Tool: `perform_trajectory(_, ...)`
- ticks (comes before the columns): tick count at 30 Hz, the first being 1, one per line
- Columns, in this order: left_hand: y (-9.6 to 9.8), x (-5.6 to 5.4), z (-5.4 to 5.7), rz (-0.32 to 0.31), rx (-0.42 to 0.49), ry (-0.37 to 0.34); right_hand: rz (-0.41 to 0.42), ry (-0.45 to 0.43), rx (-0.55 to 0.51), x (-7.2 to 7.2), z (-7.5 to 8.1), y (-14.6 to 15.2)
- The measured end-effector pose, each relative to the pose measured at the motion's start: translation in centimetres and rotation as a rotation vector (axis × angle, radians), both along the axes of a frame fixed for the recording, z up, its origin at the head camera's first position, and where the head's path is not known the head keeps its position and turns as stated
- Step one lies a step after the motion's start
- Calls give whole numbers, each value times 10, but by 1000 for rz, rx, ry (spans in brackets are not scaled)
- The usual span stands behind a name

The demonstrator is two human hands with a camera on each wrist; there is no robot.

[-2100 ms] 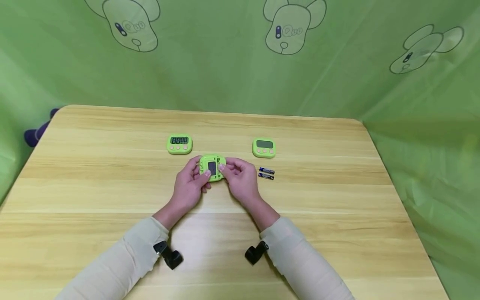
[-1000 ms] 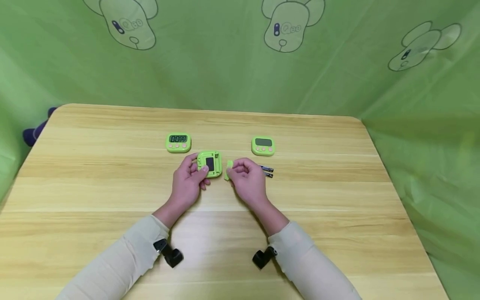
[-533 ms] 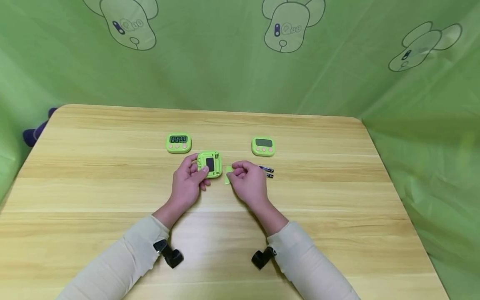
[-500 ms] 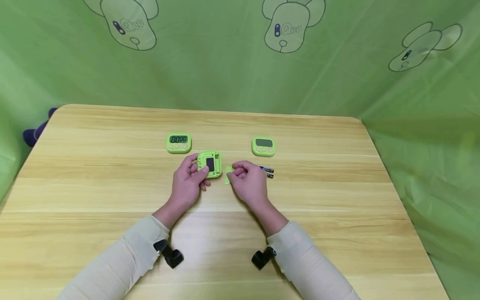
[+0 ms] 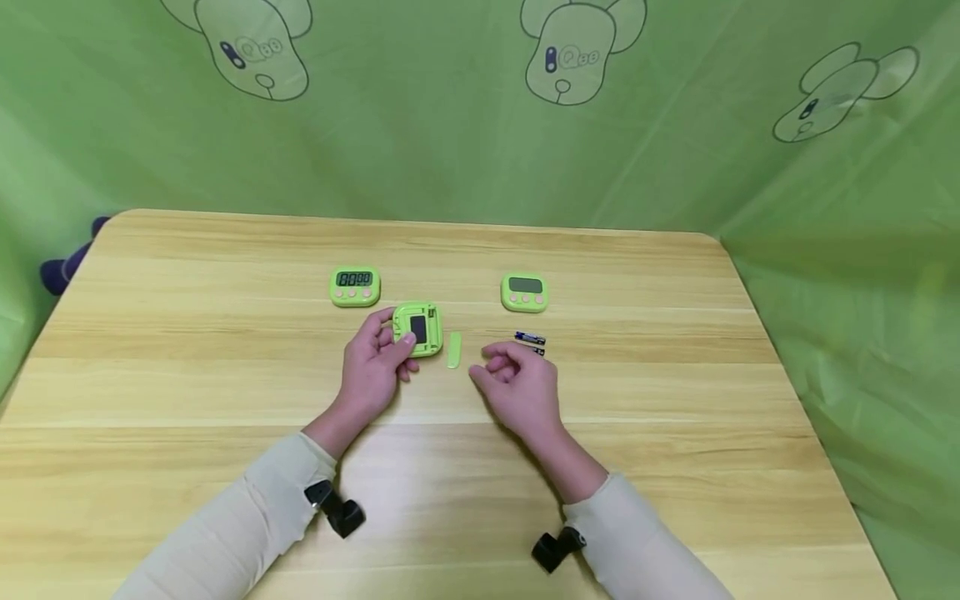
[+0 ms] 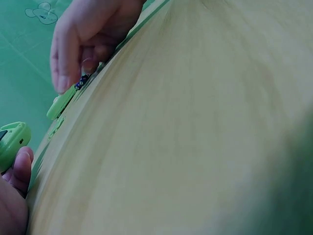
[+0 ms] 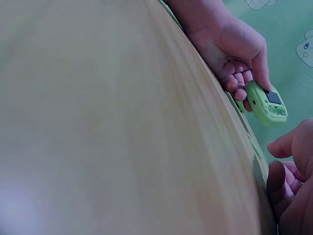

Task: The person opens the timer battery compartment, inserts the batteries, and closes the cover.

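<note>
My left hand (image 5: 369, 367) grips a green digital timer (image 5: 429, 343), its back facing up and its battery slot uncovered, with the thumb over the dark patch. In the right wrist view this timer (image 7: 264, 105) is held up off the table. Just right of it a narrow green battery cover (image 5: 453, 350) lies on the wood. My right hand (image 5: 521, 392) hovers beyond the cover, fingers loosely bent, thumb and forefinger apart, nothing between them. Two dark blue batteries (image 5: 530, 337) lie behind that hand, the nearer one partly hidden by it.
Two more green timers lie face up farther back: the left timer (image 5: 355, 287) shows digits, while the right timer (image 5: 524, 292) has a blank screen. The wooden table (image 5: 225, 350) ends at a green curtain (image 5: 420, 150). A purple object (image 5: 67, 267) sits past the left edge.
My right hand drew the battery cover off the timer, laid it on the table, let go and moved right and nearer. The left hand kept its hold on the timer.
</note>
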State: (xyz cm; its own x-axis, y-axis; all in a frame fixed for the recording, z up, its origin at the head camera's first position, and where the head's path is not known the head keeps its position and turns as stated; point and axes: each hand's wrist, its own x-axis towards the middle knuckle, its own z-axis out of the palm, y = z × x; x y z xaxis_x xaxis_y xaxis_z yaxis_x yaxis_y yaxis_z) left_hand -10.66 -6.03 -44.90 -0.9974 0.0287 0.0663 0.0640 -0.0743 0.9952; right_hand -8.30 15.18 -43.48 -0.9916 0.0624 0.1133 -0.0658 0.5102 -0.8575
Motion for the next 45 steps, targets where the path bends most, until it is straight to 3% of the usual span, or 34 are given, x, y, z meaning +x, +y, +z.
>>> perform_trajectory(7, 0, 0, 0, 2, -2, 3, -13, 36, 13, 8, -1, 22)
perform_trajectory(14, -1, 0, 0, -1, -12, 7, -48, 57, 11, 5, 0, 42)
perform_trajectory(23, -1, 0, 1, 0, -8, 7, -57, 16, 124, -4, 3, 56)
perform_trajectory(35, -1, 0, -1, 1, -13, 5, 17, 12, 274, -7, 2, 57)
perform_trajectory(39, 0, 0, 0, 3, -10, 13, 50, 19, 207, -6, 2, 55)
perform_trajectory(45, 0, -1, -1, -1, -5, 13, 56, 71, -61, -5, 1, 44)
